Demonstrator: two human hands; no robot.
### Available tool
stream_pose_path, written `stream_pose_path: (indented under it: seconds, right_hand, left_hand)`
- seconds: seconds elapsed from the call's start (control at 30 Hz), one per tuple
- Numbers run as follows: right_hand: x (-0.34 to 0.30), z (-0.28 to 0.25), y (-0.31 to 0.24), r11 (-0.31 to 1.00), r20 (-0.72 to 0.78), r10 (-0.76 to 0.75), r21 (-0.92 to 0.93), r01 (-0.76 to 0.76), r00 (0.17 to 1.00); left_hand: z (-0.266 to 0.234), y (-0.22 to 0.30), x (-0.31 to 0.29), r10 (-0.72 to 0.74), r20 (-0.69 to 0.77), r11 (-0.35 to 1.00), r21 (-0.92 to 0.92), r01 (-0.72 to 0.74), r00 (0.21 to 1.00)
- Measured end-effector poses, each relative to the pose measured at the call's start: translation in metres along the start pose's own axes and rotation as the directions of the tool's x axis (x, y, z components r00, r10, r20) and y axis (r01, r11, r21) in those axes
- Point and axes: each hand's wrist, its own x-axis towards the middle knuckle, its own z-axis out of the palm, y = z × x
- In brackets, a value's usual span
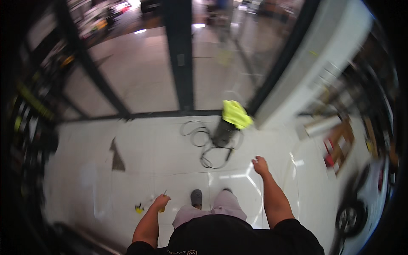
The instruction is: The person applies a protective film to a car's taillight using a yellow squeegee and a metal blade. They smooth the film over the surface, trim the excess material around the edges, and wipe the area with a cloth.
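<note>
My left hand [160,201] is closed round what looks like a yellow-handled screwdriver [162,209]. Its thin shaft sticks up past my fingers, and my grip hides the middle. On the floor just left of that hand lies a small yellow and black object [139,208], too blurred to name. Held out at the right, my right hand [260,165] has its fingers curled in. A tiny pale spot shows at the fingertips, but I cannot make out what it is. Neither hand touches the floor or the things on it.
Ahead, a dark upright container [224,134] stands with a bright yellow-green cloth [236,114] on top and a black cable or hose [207,159] coiled beside it. Behind are dark-framed glass doors [180,59] and a white pillar [314,63]. Cardboard [342,144] and a car wheel [351,218] are at right.
</note>
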Motion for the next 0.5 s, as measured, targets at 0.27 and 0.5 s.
stream_pose_path:
  seconds: [0.27,0.5]
  right_hand:
    - [0.311,0.063,0.03,0.876,0.031,-0.481,-0.019,0.481,0.876]
    - [0.339,0.077,-0.027,0.895,0.083,-0.305,-0.315,0.315,0.949]
  left_hand:
    - [0.068,0.008,-0.109,-0.31,-0.253,0.857,-0.492,0.154,0.916]
    - [0.273,-0.015,-0.21,-0.561,0.044,0.725,-0.455,0.517,0.826]
